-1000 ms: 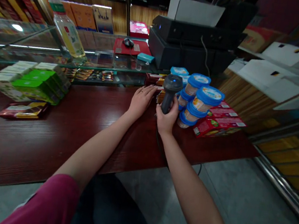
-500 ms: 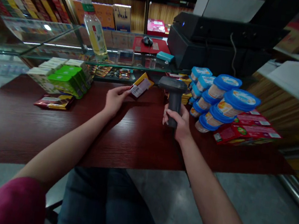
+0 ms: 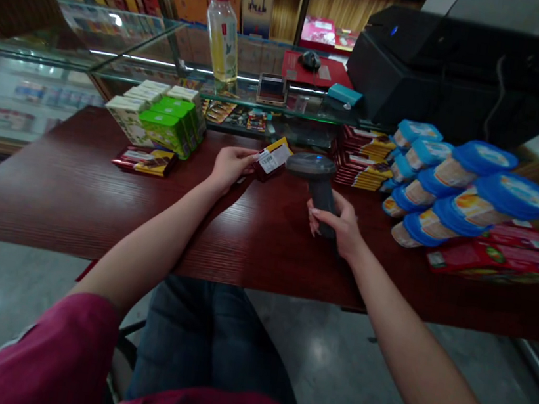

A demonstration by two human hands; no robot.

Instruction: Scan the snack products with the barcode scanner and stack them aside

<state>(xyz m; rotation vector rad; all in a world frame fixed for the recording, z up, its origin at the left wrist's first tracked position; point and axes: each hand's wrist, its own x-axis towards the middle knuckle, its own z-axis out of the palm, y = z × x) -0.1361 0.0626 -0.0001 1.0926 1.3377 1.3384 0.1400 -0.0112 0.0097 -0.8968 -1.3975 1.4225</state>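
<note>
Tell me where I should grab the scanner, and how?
Probably by the handle of the scanner, coming from the right and wrapping your fingers around it. It's slim, hangs under the wide head, and its lower end leans right. The person's right hand holds it there too.

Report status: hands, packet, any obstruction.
Left hand pinching packet, white label showing. Right hand gripping scanner, head near packet. No obstruction seen between them.
</note>
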